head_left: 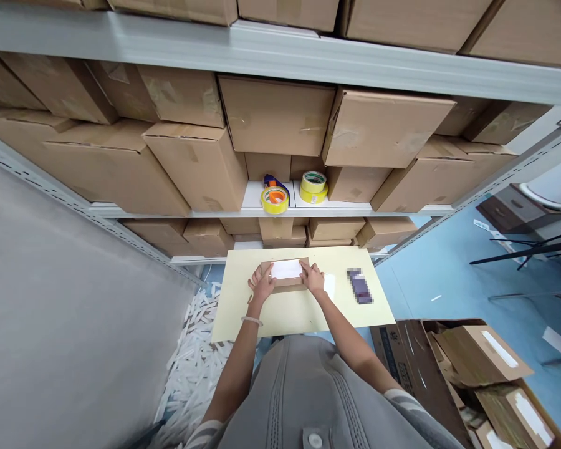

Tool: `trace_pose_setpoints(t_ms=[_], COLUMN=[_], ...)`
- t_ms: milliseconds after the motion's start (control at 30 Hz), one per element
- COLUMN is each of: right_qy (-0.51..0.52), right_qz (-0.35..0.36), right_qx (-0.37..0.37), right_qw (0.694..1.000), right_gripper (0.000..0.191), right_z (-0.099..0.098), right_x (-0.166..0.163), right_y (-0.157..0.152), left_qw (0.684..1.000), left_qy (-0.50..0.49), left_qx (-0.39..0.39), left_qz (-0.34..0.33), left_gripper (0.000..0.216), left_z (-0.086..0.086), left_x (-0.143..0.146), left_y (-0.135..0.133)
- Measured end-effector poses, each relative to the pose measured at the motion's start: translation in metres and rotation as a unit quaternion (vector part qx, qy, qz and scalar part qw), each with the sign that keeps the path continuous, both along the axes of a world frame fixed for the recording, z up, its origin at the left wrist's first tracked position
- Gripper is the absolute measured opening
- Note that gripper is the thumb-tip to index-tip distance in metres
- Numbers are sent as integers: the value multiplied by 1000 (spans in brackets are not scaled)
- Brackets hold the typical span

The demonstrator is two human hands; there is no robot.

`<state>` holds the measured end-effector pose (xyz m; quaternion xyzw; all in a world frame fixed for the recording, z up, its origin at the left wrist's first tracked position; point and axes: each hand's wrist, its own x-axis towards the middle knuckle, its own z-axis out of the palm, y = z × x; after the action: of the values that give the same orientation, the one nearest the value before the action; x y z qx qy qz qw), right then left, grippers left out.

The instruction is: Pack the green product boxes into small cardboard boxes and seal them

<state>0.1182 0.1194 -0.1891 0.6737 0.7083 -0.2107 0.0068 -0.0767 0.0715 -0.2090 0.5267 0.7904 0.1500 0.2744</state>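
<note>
1. We find both hands on one small cardboard carton (pixel 285 280), which lies flat near the middle of the worktop, with a white panel or sheet covering much of its upper face.
2. Our left hand (pixel 262 285) sits at the carton's left side, its fingers (pixel 255 279) spread and curled against the edge.
3. Our right hand (pixel 314 278) rests at the right corner, its fingers (pixel 306 269) spread over the top edge. We see no pinch in either hand, though we cannot tell how firmly they press.
4. Just beside the right hand lies a white paper slip (pixel 329 285). Farther right on the worktop lies a dark purple object (pixel 359 287), too blurred to identify.
5. The worktop (pixel 262 321) is a pale yellow board, with white packing strips (pixel 191 355) heaped on the floor to its left.
6. Steel shelving (pixel 280 50) rises ahead, packed with cardboard cartons (pixel 275 115). Two rolls of yellow tape (pixel 314 187) stand on a shelf there.
7. An open carton (pixel 416 355) sits at lower right on the blue floor (pixel 430 293), with a dark drawer unit (pixel 509 209) farther off
</note>
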Motion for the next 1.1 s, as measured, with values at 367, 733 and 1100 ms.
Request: trace_pose_setpoints(t_ms=[367,733,1100], right_qy=[139,377,432], right_qz=[-44,85,291], right_qx=[139,287,169], right_qw=[979,877,837], right_gripper=[56,57,54], right_z=[43,123,105], right_x=[-20,-81,-114], right_y=[-25,-63,-143], left_qw=[985,893,799], left_qy=[22,55,129], left_qx=[128,357,330], left_qz=[114,270,486], left_gripper=[57,67,65], left_z=[46,122,106], left_x=[-51,-127,-66], left_y=[-50,-175,-358])
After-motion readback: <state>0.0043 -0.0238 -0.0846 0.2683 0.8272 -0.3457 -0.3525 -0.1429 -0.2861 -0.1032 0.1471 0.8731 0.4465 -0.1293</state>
